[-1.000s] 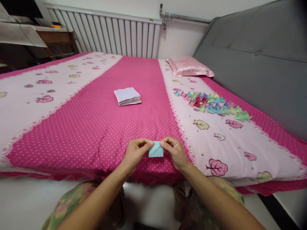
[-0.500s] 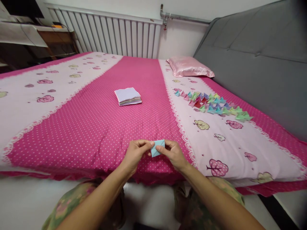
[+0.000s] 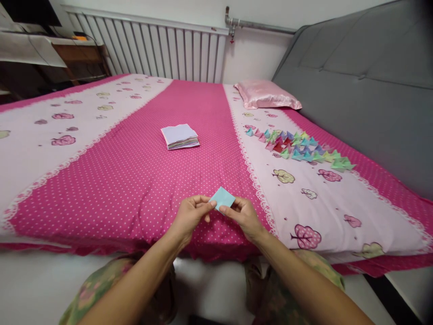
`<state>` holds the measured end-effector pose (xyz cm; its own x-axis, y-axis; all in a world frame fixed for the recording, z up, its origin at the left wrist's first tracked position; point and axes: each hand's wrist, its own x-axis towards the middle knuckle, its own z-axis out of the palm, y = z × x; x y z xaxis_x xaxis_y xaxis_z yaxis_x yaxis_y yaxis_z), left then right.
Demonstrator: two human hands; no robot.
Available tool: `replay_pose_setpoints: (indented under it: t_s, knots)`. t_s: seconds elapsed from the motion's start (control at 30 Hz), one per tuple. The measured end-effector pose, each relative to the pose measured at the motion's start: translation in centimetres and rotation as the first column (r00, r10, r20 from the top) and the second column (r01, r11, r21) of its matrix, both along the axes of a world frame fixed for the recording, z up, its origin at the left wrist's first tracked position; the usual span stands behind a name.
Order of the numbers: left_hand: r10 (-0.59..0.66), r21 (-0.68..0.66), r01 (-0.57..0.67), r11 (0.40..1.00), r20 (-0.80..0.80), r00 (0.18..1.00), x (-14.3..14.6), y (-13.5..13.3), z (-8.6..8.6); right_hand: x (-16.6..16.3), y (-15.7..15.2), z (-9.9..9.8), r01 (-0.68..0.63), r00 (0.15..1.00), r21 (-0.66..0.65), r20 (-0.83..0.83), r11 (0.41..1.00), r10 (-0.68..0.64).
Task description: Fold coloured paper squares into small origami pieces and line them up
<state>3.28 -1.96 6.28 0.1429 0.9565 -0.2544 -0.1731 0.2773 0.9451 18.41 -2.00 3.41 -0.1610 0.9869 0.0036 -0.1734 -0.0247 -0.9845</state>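
A small folded square of light blue paper is held between my two hands above the near edge of the bed, one corner pointing away from me. My left hand pinches its left corner between thumb and fingers. On the right side, my right hand grips the lower right edge, thumb on top and fingers behind. The paper's underside is hidden. Farther off lies a stack of paper sheets, the top one pale lilac. Several small folded paper boats in many colours stand in rows to the right.
The bed's pink dotted cover spreads around my hands. A pink satin pillow rests at the far right beside the grey headboard. Behind the bed are a white radiator and a pipe with a red tap.
The blue paper has been turned in my fingers: its visible face with diagonal creases has given way to a plain face, and a corner now points away. Both hands stay nearly in place.
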Motion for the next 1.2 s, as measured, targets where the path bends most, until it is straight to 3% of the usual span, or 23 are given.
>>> replay_pose_setpoints:
  t_s: [0.37,0.63,0.83,1.0,1.2]
  knots:
    - [-0.006,-0.016,0.006,1.000,-0.001,1.000,0.0,0.0,-0.4,0.2,0.2,0.1,0.025,0.998,0.077,0.061,0.997,-0.030]
    - [0.003,0.086,0.000,0.996,-0.035,0.999,-0.3,0.3,0.1,0.8,0.2,0.3,-0.112,0.933,0.151,0.356,0.982,0.051]
    - [0.016,0.082,-0.013,0.997,-0.033,0.999,-0.3,0.2,0.5,1.0,0.2,0.6,-0.139,0.903,0.181,0.427,0.974,0.050]
    - [0.014,0.097,-0.014,0.995,-0.006,1.000,-0.3,0.3,0.5,1.0,0.4,0.5,-0.132,0.919,0.193,0.392,0.972,0.047]
    - [0.092,0.126,-0.093,0.988,0.015,0.996,-0.5,0.6,0.1,0.9,0.4,0.5,-0.069,0.979,0.109,0.201,0.992,0.046]
